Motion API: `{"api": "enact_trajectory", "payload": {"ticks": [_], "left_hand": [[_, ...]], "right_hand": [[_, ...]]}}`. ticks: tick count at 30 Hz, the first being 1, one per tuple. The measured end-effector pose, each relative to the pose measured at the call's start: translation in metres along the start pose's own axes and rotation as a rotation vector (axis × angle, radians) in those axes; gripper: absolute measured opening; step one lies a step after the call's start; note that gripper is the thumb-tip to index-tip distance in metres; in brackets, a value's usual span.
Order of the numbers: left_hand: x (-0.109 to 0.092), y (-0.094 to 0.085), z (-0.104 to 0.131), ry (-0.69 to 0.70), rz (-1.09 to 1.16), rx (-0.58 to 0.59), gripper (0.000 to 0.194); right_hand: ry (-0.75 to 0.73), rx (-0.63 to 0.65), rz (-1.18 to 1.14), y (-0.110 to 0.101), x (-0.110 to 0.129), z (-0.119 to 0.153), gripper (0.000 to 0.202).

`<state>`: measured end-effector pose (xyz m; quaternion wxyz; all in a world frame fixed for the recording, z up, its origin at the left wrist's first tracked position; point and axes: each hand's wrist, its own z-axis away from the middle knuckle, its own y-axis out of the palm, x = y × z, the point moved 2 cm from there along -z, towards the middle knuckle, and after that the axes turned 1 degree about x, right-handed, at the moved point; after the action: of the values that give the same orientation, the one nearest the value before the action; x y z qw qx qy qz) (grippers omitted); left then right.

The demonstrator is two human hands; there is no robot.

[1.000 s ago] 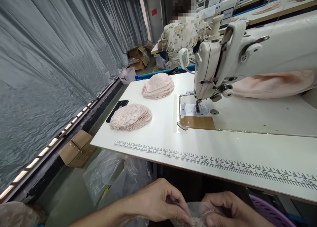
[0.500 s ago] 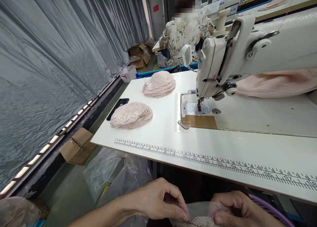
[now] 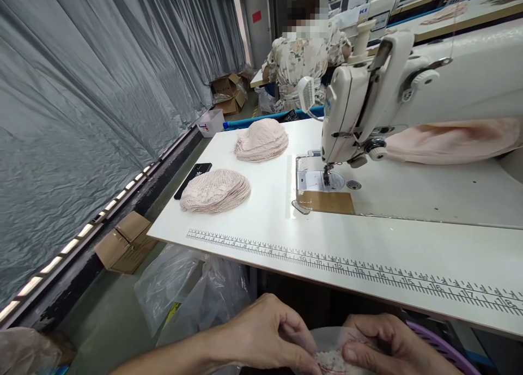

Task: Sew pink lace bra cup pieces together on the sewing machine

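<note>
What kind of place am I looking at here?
Probably a garment sewing workshop: a large sewing machine stands on a white table with a printed ruler scale, stacks of pale pink lace pieces lie beside it, and more machines show behind.

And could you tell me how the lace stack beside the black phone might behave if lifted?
The lace stack will probably flop, being thin openwork fabric. Its layers may slide apart, since they look loosely piled. It seems light, though clinging edges could drag neighbours.
</note>
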<state>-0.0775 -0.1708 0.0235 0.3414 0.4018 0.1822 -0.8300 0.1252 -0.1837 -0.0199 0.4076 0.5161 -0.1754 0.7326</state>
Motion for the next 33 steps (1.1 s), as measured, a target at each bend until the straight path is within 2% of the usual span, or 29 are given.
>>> {"api": "enact_trajectory", "payload": {"ticks": [3, 6, 9, 12, 17, 21, 23, 26, 33], "left_hand": [[0.002, 0.002, -0.003, -0.042, 0.051, -0.015, 0.025], [0.001, 0.005, -0.004, -0.091, 0.138, 0.025, 0.021], [-0.002, 0.006, -0.005, -0.101, 0.183, 0.068, 0.019], [-0.004, 0.004, -0.004, -0.087, 0.165, 0.092, 0.022], [-0.006, 0.002, -0.004, -0.083, 0.164, 0.117, 0.034], [-0.012, 0.003, -0.003, -0.103, 0.14, 0.148, 0.042], [-0.014, 0.001, -0.003, -0.087, 0.142, 0.156, 0.044], [-0.009, -0.007, -0.001, -0.074, 0.103, 0.168, 0.047], [0.003, -0.013, 0.001, -0.031, -0.014, 0.173, 0.05]], "right_hand": [[0.026, -0.015, 0.06, -0.002, 0.004, 0.001, 0.04], [0.052, 0.004, 0.089, -0.002, 0.011, 0.003, 0.043], [0.059, 0.062, 0.045, 0.003, 0.019, 0.003, 0.034], [0.087, 0.098, 0.045, 0.008, 0.022, 0.001, 0.028], [0.125, 0.036, 0.086, 0.007, 0.024, 0.0, 0.026], [0.036, 0.115, 0.06, 0.011, 0.029, -0.003, 0.026], [0.013, 0.105, 0.075, 0.011, 0.03, -0.004, 0.029], [0.041, 0.056, 0.097, 0.008, 0.028, -0.005, 0.037], [0.055, 0.077, 0.081, 0.003, 0.022, 0.0, 0.042]]}}
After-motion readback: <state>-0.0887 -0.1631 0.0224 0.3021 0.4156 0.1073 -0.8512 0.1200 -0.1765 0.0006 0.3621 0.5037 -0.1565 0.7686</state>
